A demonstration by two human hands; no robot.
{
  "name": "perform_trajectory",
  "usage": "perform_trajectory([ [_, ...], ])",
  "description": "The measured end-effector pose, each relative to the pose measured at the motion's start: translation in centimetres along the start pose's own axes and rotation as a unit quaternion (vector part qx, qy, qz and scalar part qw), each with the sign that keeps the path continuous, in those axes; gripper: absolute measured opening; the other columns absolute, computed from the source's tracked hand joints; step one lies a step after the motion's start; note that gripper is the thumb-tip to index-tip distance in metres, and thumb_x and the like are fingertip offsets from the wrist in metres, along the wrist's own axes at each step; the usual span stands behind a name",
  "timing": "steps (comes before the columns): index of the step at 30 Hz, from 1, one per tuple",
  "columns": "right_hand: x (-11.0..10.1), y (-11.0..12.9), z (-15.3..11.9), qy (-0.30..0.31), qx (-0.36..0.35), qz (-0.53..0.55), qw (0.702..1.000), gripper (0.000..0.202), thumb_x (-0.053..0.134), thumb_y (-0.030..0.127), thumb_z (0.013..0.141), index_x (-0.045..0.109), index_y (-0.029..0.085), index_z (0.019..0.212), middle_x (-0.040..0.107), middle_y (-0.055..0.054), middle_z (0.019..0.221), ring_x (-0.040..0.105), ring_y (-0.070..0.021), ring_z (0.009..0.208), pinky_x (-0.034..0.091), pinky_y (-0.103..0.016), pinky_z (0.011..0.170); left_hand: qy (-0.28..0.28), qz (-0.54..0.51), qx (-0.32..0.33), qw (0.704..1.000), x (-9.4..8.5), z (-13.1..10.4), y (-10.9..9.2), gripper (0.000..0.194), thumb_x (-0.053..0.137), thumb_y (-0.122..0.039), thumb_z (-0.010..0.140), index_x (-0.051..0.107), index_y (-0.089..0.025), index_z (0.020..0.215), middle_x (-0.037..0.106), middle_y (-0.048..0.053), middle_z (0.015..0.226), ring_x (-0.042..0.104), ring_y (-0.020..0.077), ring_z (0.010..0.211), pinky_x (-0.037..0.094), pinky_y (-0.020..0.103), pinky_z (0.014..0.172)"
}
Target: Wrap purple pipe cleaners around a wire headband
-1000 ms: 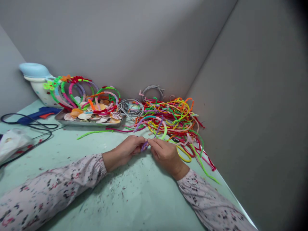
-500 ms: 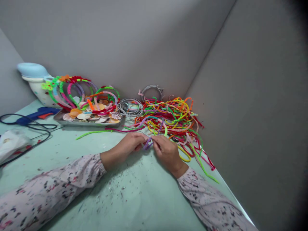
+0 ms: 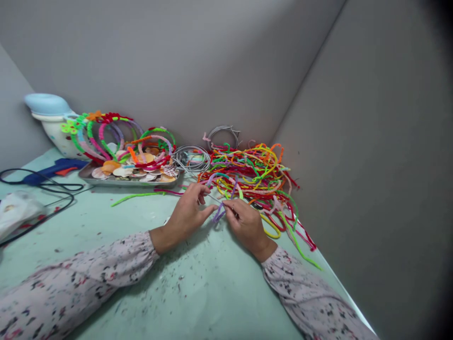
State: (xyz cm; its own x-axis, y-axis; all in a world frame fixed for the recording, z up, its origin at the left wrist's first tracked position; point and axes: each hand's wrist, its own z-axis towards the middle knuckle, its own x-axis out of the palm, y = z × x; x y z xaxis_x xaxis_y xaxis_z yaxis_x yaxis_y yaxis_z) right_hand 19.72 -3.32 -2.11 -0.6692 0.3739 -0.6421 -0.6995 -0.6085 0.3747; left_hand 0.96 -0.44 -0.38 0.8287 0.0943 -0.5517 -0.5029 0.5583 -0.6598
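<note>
My right hand (image 3: 246,225) pinches a purple pipe cleaner (image 3: 218,215) where it meets a thin grey wire (image 3: 213,197). The purple strand is bent, one part hanging below my fingertips and another standing up above them. Curving up behind the hands is a band wrapped in purple, teal and light green (image 3: 241,192), which seems to belong to the same wire. My left hand (image 3: 187,212) is open beside it, thumb apart from the curled fingers. Its thumb tip is close to the purple strand, and its fingertips are near the wire; whether they touch is unclear.
Behind my hands lies a tangled heap of coloured pipe cleaners (image 3: 262,165). A metal tray (image 3: 130,182) holds shells and wrapped hoops. Coiled wire (image 3: 193,159) sits between them. At left are a blue glue gun (image 3: 53,170), its black cord, a plastic bag (image 3: 19,210) and a white-and-blue container (image 3: 53,123).
My left hand has let go of the purple strand and spread its thumb from its fingers, shifting slightly left and up. My right hand keeps its pinch in the same place.
</note>
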Motion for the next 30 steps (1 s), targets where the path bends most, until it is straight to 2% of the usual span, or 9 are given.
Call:
perform_trajectory([
  [4,0.0,0.2,0.0,0.013,0.003,0.003,1.000,0.020,0.050,0.019,0.091,0.064,0.021,0.105,0.070,-0.005,0.096,0.065,-0.0167,0.088,0.052,-0.028,0.080,0.000,0.003,0.024,1.000,-0.2,-0.1,-0.4,0.034,0.068,-0.022,0.076,0.053,-0.018,0.106,0.054,0.001,0.088,0.050,0.0147,0.077,0.043,0.028,0.073],
  [10,0.0,0.5,0.0,0.016,-0.001,0.012,1.000,0.021,0.050,0.018,0.091,0.064,0.021,0.105,0.070,-0.005,0.094,0.066,-0.0162,0.087,0.053,-0.028,0.079,0.006,0.007,0.033,0.999,-0.2,-0.3,-0.5,0.016,0.067,-0.025,0.079,0.062,-0.020,0.093,0.057,0.002,0.086,0.054,0.0148,0.076,0.044,0.027,0.071],
  [17,0.0,0.5,-0.1,0.026,-0.007,0.005,1.000,0.020,0.050,0.017,0.091,0.064,0.020,0.105,0.070,-0.005,0.095,0.065,-0.0168,0.089,0.052,-0.029,0.080,0.023,-0.029,-0.038,0.999,0.4,-0.4,0.3,0.020,0.068,-0.032,0.077,0.062,-0.018,0.091,0.064,0.002,0.078,0.060,0.0146,0.069,0.047,0.025,0.066],
  [23,-0.1,0.7,0.0,0.022,-0.014,0.005,1.000,0.020,0.050,0.016,0.090,0.064,0.019,0.104,0.070,-0.006,0.096,0.066,-0.0169,0.088,0.052,-0.029,0.079,0.028,-0.082,-0.090,0.992,0.2,-0.5,-0.4,0.017,0.068,-0.029,0.075,0.060,-0.016,0.083,0.063,0.000,0.071,0.059,0.0132,0.064,0.046,0.023,0.060],
  [30,-0.1,0.7,0.0,0.024,-0.033,0.000,0.999,0.021,0.050,0.015,0.090,0.064,0.019,0.103,0.071,-0.005,0.095,0.065,-0.0162,0.087,0.052,-0.028,0.078,0.035,-0.174,-0.177,0.968,0.2,-0.4,-1.1,0.020,0.070,-0.030,0.070,0.057,-0.016,0.077,0.060,-0.002,0.063,0.055,0.0118,0.058,0.041,0.021,0.052],
])
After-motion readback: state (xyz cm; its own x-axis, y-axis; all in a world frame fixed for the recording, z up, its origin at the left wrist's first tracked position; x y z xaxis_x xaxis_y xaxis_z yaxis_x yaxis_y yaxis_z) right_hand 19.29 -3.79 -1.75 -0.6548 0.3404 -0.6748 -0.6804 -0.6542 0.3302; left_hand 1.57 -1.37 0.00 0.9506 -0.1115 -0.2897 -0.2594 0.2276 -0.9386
